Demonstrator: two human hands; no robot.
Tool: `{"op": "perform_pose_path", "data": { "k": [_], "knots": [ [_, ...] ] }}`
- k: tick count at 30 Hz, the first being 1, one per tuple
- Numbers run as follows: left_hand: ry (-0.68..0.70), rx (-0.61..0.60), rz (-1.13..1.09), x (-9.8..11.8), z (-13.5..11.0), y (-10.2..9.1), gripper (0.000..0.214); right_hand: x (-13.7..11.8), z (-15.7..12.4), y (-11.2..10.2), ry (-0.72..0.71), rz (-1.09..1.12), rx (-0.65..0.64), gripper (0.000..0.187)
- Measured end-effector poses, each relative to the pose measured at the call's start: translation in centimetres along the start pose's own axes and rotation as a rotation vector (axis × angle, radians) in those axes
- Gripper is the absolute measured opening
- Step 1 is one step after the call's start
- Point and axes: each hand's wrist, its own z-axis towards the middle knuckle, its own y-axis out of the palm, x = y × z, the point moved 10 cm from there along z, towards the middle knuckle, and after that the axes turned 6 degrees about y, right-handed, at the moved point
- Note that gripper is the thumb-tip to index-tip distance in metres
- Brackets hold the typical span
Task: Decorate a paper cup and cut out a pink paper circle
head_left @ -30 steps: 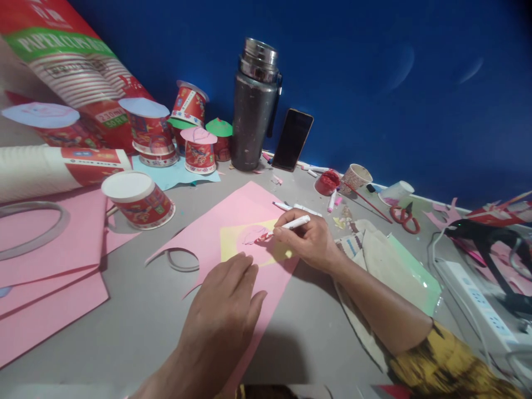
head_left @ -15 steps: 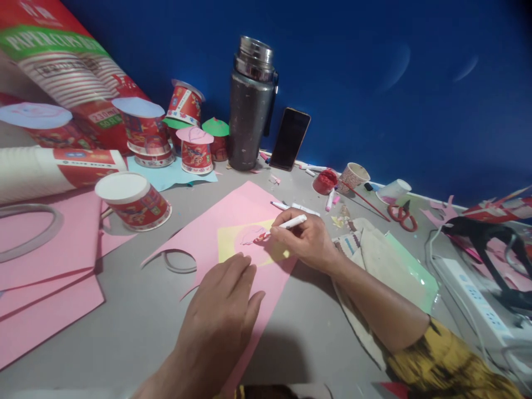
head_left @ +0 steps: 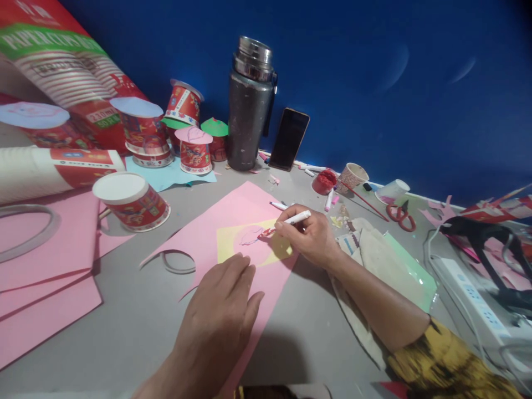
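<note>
My right hand [head_left: 308,235] pinches a white marker [head_left: 294,218], its red tip touching a pink paper circle [head_left: 254,239]. That circle lies on a yellow paper square [head_left: 226,244], which rests on a large pink sheet [head_left: 233,213]. My left hand [head_left: 222,310] lies flat on the pink sheet, fingers together and stretched out, its fingertips at the near edge of the circle. It holds nothing. Red strokes show on the circle's upper part.
An upturned red paper cup [head_left: 132,200] stands to the left, more decorated cups [head_left: 193,149] behind it. A steel flask [head_left: 248,105] and a phone [head_left: 289,139] lean at the blue wall. Loose markers [head_left: 330,199], red scissors [head_left: 399,213], a cloth [head_left: 372,244] and a power strip [head_left: 467,291] lie right.
My right hand has shifted the marker slightly up and right along the circle's edge. My left hand stays put on the sheet. The view has drifted a little.
</note>
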Motion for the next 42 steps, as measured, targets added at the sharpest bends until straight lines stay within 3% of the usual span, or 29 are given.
{"op": "perform_pose_path", "data": {
  "k": [8,14,20,27,32,37,42],
  "knots": [
    [-0.034,-0.013,-0.016,-0.4,-0.3,0.4,0.022,-0.2,-0.2,1.1,-0.003,0.023,-0.081,0.013],
    [-0.021,-0.026,-0.013,-0.3,-0.3,0.4,0.022,-0.1,-0.1,0.3,-0.003,-0.013,-0.028,0.012],
    [-0.013,-0.017,0.003,-0.2,-0.1,0.3,0.021,-0.4,-0.4,1.3,-0.024,0.004,-0.089,0.011],
    [-0.022,-0.009,-0.007,-0.3,-0.2,0.2,0.020,-0.3,-0.3,0.7,-0.009,-0.008,-0.043,0.012],
    [-0.014,-0.007,0.007,-0.1,0.0,0.2,0.020,-0.2,-0.3,1.3,-0.006,-0.021,-0.082,0.011],
    [0.010,0.000,0.027,0.2,0.2,0.1,0.019,-0.1,-0.1,0.5,-0.005,-0.024,-0.024,0.011],
    [0.010,-0.018,0.023,0.0,0.3,0.3,0.020,-0.3,-0.1,1.1,-0.016,-0.015,-0.067,0.011]
  ]
}}
